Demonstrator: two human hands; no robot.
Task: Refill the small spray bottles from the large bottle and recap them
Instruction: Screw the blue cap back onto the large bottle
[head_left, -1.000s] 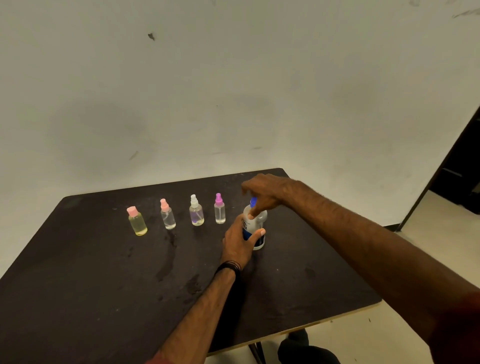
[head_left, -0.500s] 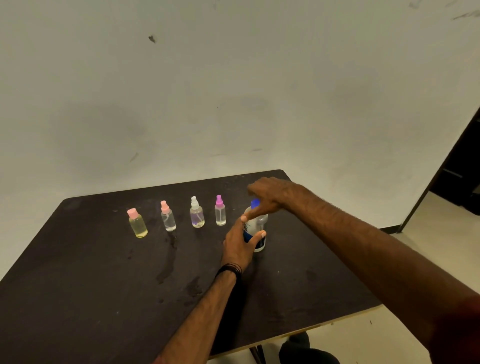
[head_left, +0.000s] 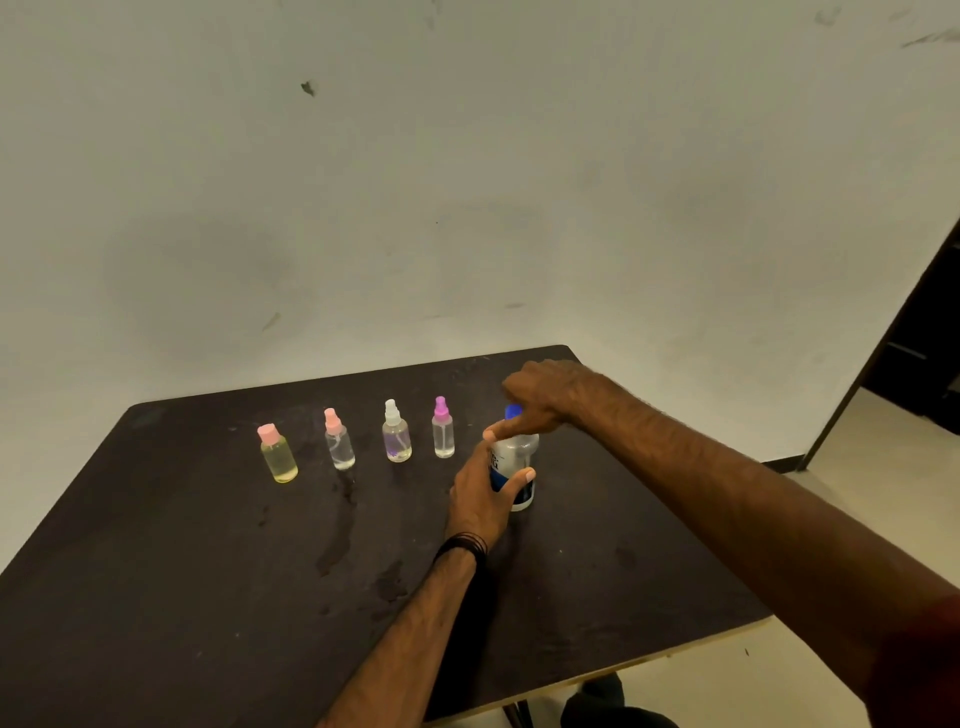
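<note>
The large bottle stands upright at the right end of the dark table. The left hand grips its body; the right hand pinches its blue cap from above. Four small spray bottles, all capped, stand in a row to its left.

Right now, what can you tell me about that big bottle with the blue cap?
The big bottle stands upright on the dark table, right of four small spray bottles. It looks like clear plastic, with a blue cap on top and a white and blue label whose print is too small to read. The left hand grips its body from the near side, thumb across the front. The right hand reaches over from the right, fingers curled on the cap.
</note>
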